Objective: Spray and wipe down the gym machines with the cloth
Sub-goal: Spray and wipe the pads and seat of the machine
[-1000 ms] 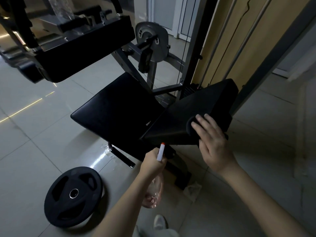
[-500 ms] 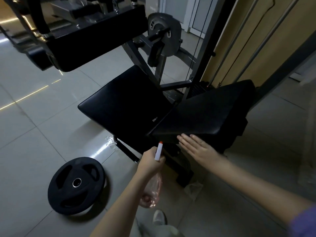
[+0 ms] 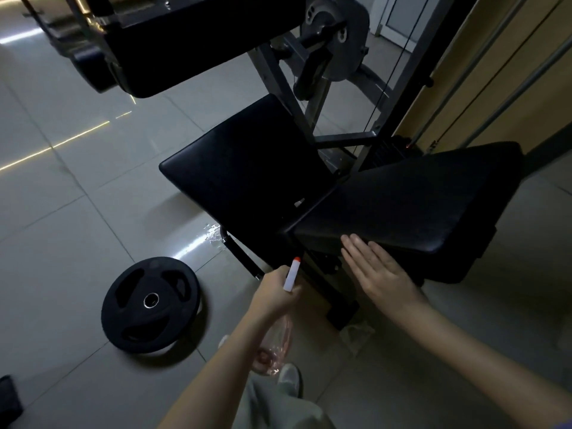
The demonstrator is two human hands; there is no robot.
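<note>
My left hand (image 3: pixel 274 294) grips a clear pinkish spray bottle (image 3: pixel 275 351); its white nozzle with an orange tip points up toward the machine. My right hand (image 3: pixel 379 270) is flat, its fingers straight against the near edge of the machine's black back pad (image 3: pixel 418 205). No cloth shows under or around that hand. The black seat pad (image 3: pixel 247 168) lies to the left of the back pad. A long black upper pad (image 3: pixel 192 41) hangs above the seat.
A black weight plate (image 3: pixel 151 305) lies on the tiled floor at my left. A wet patch (image 3: pixel 213 236) glints beside the seat's base. The grey cam wheel (image 3: pixel 337 35) and frame stand behind. A yellow wall (image 3: pixel 495 72) with cables is at right.
My right hand slid off the top of the back pad down to its near edge. The dark cloth seen under it a second ago is out of sight. My left hand kept hold of the bottle.
</note>
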